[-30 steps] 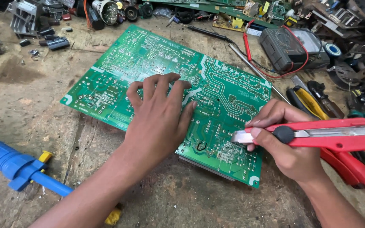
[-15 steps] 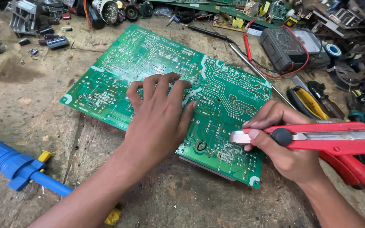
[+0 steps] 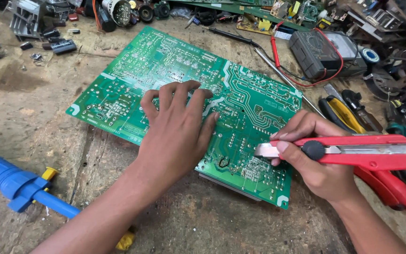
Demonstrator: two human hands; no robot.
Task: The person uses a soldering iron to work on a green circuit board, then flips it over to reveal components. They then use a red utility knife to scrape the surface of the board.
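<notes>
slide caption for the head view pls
Left hand pins a green circuit board while the right hand holds a red utility knife.

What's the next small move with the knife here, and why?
Probably a short, light scrape along the board's near right corner. The right hand holds the red knife with its blade tip low over the green circuit board, and the left hand presses flat on the board, steadying it.

Both forearms bare, no sleeves in view; hands, left [image 3: 177, 129] and right [image 3: 313, 162], ungloved; short nails.
</notes>
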